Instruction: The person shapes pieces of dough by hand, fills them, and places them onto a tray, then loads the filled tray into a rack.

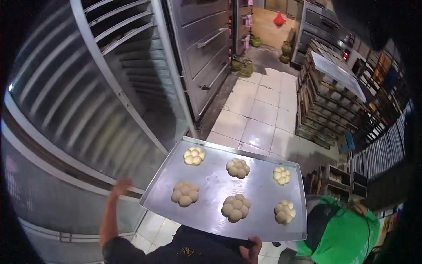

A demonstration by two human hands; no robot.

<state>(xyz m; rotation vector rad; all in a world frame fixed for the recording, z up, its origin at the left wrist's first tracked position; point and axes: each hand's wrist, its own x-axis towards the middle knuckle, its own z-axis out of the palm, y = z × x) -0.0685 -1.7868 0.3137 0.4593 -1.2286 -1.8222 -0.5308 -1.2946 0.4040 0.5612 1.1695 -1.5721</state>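
Observation:
A wide metal baking tray point(261, 193) spans the space in front of my body. Flower-shaped clusters of dough balls sit on it in two rows, among them one at the near middle point(236, 208) and one at the far left point(194, 155). My right hand point(251, 250) grips the tray's near edge, with part of the hand hidden beneath it. To the left of the tray, my left hand point(121, 187) is raised at the frame of a sliding glass cabinet door point(74, 97). Motion blur smears its fingers.
The cabinet's upper part point(118, 22) shows rack rails. Beyond it stands a steel oven point(202, 48). Stacked trays or crates point(325, 97) rise at right on the tiled floor point(257, 99). A person in a green shirt point(347, 231) is close at lower right. Gas cylinders point(246, 68) stand farther back.

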